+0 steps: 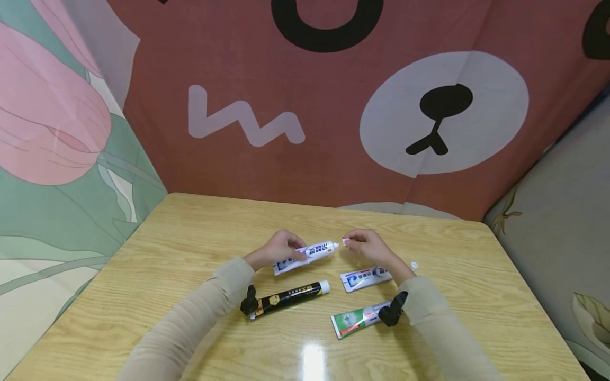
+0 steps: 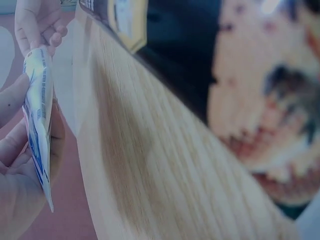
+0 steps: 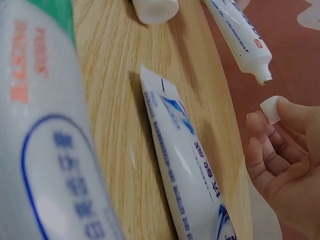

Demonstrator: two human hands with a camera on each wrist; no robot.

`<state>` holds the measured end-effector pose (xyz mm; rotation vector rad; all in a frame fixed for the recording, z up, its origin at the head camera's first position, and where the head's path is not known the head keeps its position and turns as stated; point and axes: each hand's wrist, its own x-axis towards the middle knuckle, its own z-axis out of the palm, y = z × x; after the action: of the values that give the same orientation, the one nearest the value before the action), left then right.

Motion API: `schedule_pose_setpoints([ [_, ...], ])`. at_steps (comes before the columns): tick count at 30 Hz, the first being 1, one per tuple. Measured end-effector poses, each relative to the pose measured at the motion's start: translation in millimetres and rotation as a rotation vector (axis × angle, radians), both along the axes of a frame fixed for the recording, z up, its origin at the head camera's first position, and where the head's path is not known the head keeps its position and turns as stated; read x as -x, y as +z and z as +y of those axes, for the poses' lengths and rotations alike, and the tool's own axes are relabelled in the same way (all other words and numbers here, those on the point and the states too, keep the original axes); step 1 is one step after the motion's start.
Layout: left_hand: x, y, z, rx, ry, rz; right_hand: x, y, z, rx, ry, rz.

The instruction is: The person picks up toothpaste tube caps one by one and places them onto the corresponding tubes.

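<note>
My left hand (image 1: 281, 248) grips a white-and-blue toothpaste tube (image 1: 312, 253), its bare nozzle pointing right. Between the thumb and fingers of my right hand (image 1: 367, 245) is a small white cap (image 1: 346, 242), a short gap away from that nozzle. The right wrist view shows the uncapped nozzle just above the cap (image 3: 270, 109). In the left wrist view the tube (image 2: 40, 105) appears edge-on in the left hand (image 2: 20, 165). Below my right wrist lies another white-and-blue toothpaste tube (image 1: 362, 279), partly covered by the forearm.
A black toothpaste tube (image 1: 293, 297) with a white cap lies near the left wrist. A green-and-white toothpaste tube (image 1: 355, 320) lies by the right wrist, partly behind the black wrist camera (image 1: 393, 309). All rest on a wooden table (image 1: 229, 349), with a patterned cloth (image 1: 333, 159) behind it.
</note>
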<state>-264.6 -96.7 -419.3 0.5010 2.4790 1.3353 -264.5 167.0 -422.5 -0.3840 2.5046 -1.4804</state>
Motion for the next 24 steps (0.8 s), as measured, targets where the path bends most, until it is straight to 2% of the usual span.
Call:
schedule_pose_setpoints([
  [10, -4.1, 3.4, 2.6, -0.026, 0.009, -0.037, -1.2, -0.9, -6.4, 0.092, 0.019, -0.024],
  [24, -6.6, 0.2, 3.3, -0.085, 0.049, -0.076, -4.8, 0.8, -9.2, 0.133, 0.000, -0.014],
])
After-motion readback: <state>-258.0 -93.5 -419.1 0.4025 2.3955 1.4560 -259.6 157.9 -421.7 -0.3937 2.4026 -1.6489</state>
